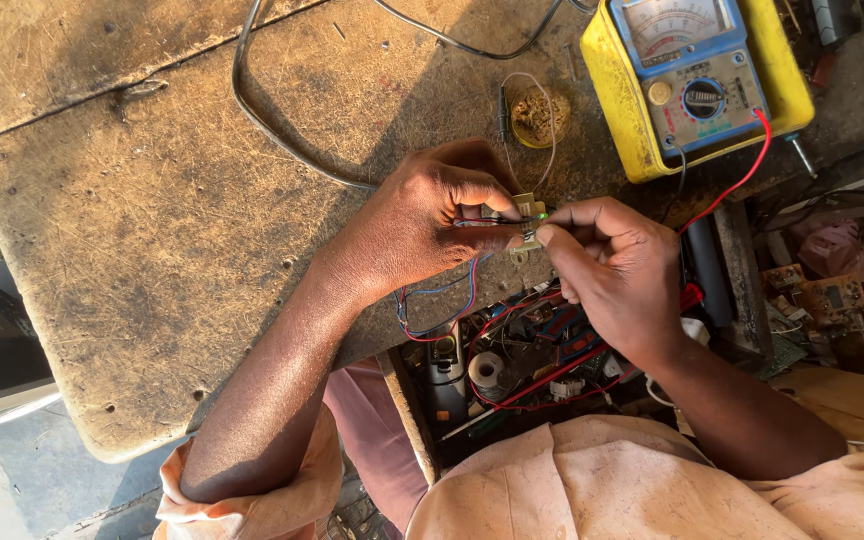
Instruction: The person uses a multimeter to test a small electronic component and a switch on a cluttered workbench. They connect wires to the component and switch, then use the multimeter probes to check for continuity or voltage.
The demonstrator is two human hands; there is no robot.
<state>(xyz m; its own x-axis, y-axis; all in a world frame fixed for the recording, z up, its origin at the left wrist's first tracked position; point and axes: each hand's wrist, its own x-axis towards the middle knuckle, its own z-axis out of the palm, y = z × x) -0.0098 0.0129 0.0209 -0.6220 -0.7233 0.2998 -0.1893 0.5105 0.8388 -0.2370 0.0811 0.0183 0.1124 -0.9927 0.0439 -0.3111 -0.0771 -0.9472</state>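
My left hand (422,225) and my right hand (612,275) meet over the edge of a worn wooden bench (152,230). Between their fingertips they pinch a small pale electronic part (528,212) with a tiny green light on it. Thin red, blue and black wires (442,300) hang from the part under my left hand. A red lead (742,180) runs from my right hand up to a yellow and blue analogue multimeter (697,80).
A black cable (262,120) curves across the bench top. A small round tin of brownish paste (538,115) sits behind my hands. Below the bench, an open drawer (522,370) holds wires, a solder spool and parts. Circuit boards (812,300) lie at right.
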